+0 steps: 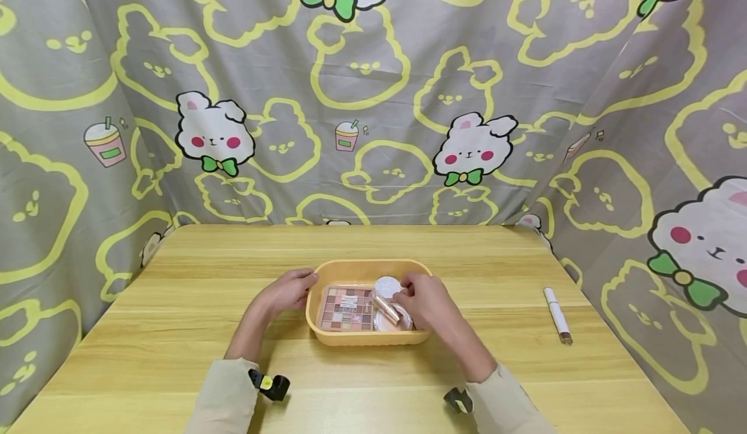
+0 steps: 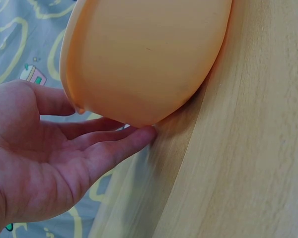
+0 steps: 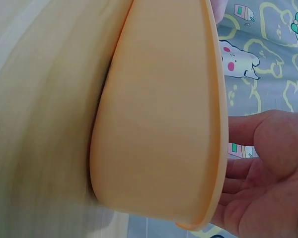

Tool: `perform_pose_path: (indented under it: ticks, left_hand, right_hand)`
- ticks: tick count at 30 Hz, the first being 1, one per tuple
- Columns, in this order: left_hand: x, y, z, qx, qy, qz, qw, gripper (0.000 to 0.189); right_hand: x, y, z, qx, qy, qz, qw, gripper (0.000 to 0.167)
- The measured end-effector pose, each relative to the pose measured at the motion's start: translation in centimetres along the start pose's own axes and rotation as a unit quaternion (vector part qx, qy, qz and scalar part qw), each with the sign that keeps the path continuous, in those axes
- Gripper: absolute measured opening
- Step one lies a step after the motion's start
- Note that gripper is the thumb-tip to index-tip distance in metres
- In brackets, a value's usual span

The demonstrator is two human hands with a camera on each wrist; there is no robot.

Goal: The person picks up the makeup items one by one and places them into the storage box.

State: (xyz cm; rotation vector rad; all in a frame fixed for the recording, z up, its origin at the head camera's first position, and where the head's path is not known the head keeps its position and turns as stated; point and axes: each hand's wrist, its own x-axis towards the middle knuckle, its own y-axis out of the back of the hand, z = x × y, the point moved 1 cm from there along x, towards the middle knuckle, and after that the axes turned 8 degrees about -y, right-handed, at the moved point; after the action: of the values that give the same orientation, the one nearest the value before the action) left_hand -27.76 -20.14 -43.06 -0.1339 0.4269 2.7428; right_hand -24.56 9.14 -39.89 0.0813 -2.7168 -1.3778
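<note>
An orange plastic basket sits on the table in front of me. My left hand holds its left end, the thumb at the rim and the fingers along the outer wall. Reaching over the right rim, my right hand pinches the edge of a round white case inside; its fingertips are hidden behind the wall in the right wrist view. An eyeshadow palette fills the basket's left side. A lipstick-like tube lies slanted across a round compact at the right.
A white pen-like tube with a brown end lies on the wooden table, well to the right of the basket. Patterned curtain stands behind the table and along both sides.
</note>
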Motion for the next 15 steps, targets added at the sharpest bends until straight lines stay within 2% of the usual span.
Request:
perform_pose_path:
  ticks: [6,15]
  left_hand:
    - [0.1,0.0,0.0,0.000,0.000,0.001,1.0000,0.061]
    - [0.0,-0.1,0.0,-0.002,0.004,0.004,1.0000,0.061]
  right_hand:
    - [0.2,0.6,0.3,0.008,-0.022,-0.003,0.9997,0.019]
    - [0.3,1.5,0.7,0.011,-0.034,0.003,0.9993,0.015]
